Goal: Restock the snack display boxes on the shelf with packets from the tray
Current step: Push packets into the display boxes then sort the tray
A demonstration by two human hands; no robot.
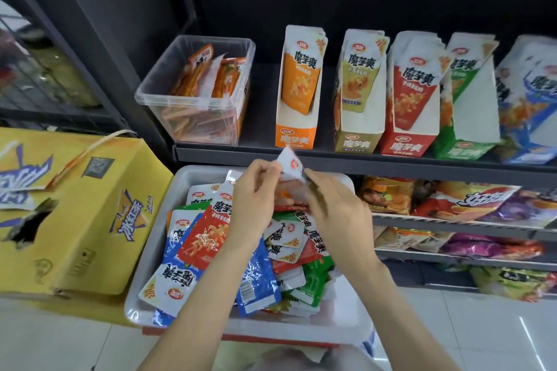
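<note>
Both hands hold a small stack of snack packets [290, 173] above the white tray [180, 181], just below the shelf edge. My left hand [256, 193] pinches the stack's left side and my right hand [334, 205] grips its right side. The tray holds several loose packets [211, 238] in red, blue, green and white. On the shelf stand the display boxes: orange [297, 132], tan [358, 137], red [407, 141], green [464, 144] and blue [530, 141], each with packets upright inside.
A clear plastic bin [196, 93] with orange packets sits at the shelf's left. A yellow cardboard carton [75, 214] stands left of the tray. Lower shelves [452, 223] at right carry bagged snacks. White tiled floor [482, 334] lies below.
</note>
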